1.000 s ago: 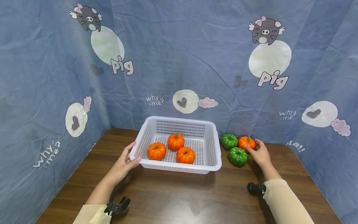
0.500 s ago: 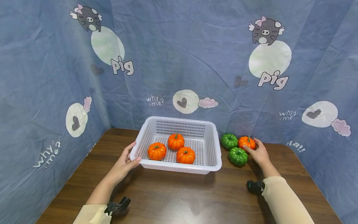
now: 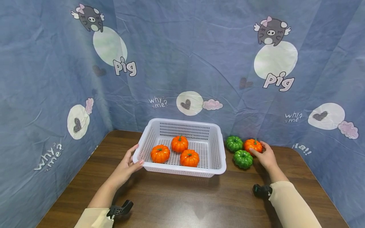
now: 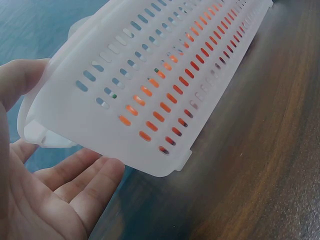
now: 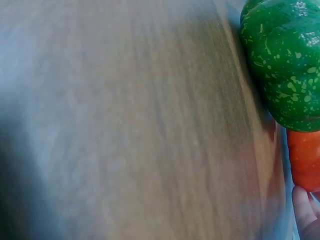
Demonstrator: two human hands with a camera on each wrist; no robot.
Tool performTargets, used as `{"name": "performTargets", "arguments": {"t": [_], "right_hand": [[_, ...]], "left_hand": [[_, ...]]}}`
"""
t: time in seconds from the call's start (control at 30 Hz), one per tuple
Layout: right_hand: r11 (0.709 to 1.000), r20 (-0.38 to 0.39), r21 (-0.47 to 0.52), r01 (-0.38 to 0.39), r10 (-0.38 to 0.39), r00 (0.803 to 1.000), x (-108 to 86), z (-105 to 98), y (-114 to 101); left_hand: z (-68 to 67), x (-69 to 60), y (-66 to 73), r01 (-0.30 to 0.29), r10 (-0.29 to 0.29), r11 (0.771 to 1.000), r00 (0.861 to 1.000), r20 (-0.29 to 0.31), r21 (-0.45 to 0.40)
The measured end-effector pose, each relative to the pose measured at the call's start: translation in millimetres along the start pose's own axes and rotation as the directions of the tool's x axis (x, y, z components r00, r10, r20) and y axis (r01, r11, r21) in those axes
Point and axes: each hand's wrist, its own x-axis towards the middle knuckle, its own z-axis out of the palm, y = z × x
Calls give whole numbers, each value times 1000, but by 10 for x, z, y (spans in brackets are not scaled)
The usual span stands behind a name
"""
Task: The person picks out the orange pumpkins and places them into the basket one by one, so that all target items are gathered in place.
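Note:
My left hand [image 3: 126, 166] grips the left front corner of a white plastic basket [image 3: 182, 171], thumb over the rim and fingers beneath it, as the left wrist view also shows. Three orange pumpkins with green stems lie inside: one on the left [image 3: 160, 154], one at the back [image 3: 179, 144] and one in front [image 3: 189, 158]. To the basket's right my right hand [image 3: 267, 155] holds another orange pumpkin [image 3: 253, 146] between thumb and fingers. Beside that one sit two green pumpkins, one behind [image 3: 234, 143] and one in front [image 3: 243, 159].
The brown wooden table [image 3: 171, 202] carries everything. A blue printed cloth [image 3: 222, 63] hangs close behind the basket and pumpkins, and along both sides. Black wrist cameras, on the left wrist [image 3: 120, 209] and right wrist [image 3: 260, 191], stick out over the table.
The orange pumpkin in my right hand has shifted slightly to the right, along with the hand. My left hand and the basket have stayed in place.

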Motion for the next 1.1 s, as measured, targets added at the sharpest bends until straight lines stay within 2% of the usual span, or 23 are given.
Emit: {"name": "performTargets", "arguments": {"t": [0.7,1.0,1.1], "right_hand": [[996,-61,55,65,-62,996,-246,-179,-91],[990,-73,114,86,-78,994,-391,-219,-182],[990,-72,105,89,-81,994,-436,-243,-218]], "left_hand": [[-13,6,-24,2,-2,999,1000,-3,32],[-18,10,-33,-4,4,999,1000,-1,37],[-17,11,-31,-4,5,999,1000,-2,42]]}}
